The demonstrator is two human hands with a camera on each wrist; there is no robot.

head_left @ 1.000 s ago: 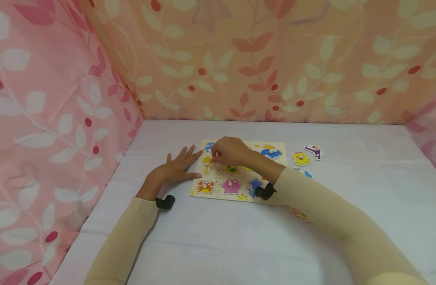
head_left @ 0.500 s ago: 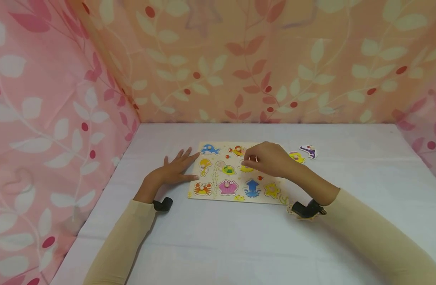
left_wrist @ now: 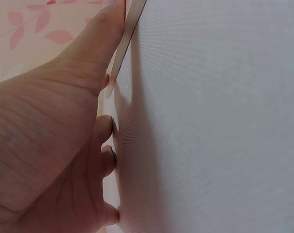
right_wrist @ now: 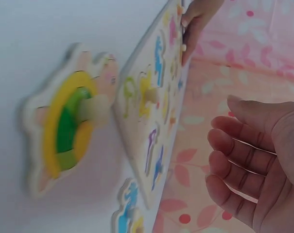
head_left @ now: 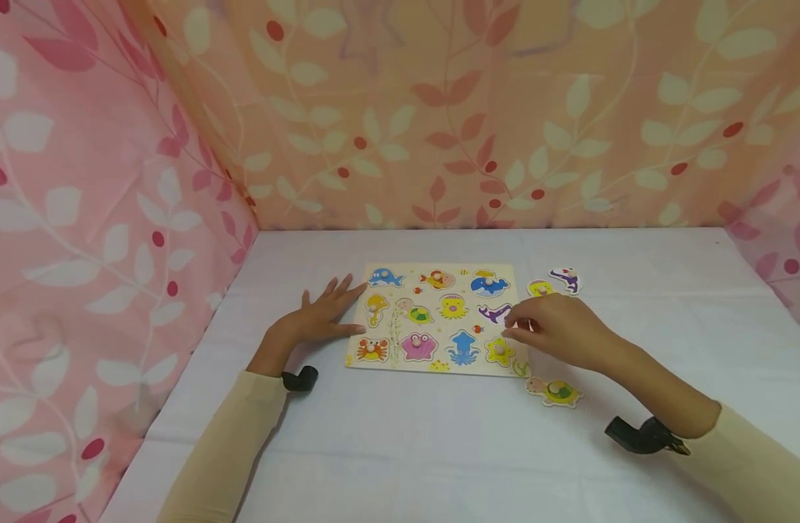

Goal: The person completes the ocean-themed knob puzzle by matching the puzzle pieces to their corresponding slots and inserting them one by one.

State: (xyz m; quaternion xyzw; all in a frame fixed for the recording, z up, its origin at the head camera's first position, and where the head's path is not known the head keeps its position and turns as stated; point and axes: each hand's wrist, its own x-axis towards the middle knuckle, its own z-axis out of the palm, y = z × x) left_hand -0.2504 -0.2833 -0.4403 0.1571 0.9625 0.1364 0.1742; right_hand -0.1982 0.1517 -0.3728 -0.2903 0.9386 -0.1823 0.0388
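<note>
The left hand (head_left: 317, 316) lies with fingers spread, touching the puzzle board (head_left: 406, 287). The right hand (head_left: 563, 330) hangs empty, loosely curled, near a turtle piece (head_left: 556, 393).

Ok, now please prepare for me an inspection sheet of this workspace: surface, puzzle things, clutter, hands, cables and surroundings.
Surface: white cloth, lightly creased.
Puzzle board: lies flat, several knobbed pieces set in it.
Loose pieces: turtle piece near the board's near right corner; octopus piece and purple piece off its right side; blue piece visible in the right wrist view.
Clutter: nothing seen.
Left hand: fingers spread, thumb touching the board's left edge.
Right hand: by the board's right edge, holds nothing.
Cables: nothing seen.
Surroundings: leaf-patterned curtains behind and at both sides.
</note>
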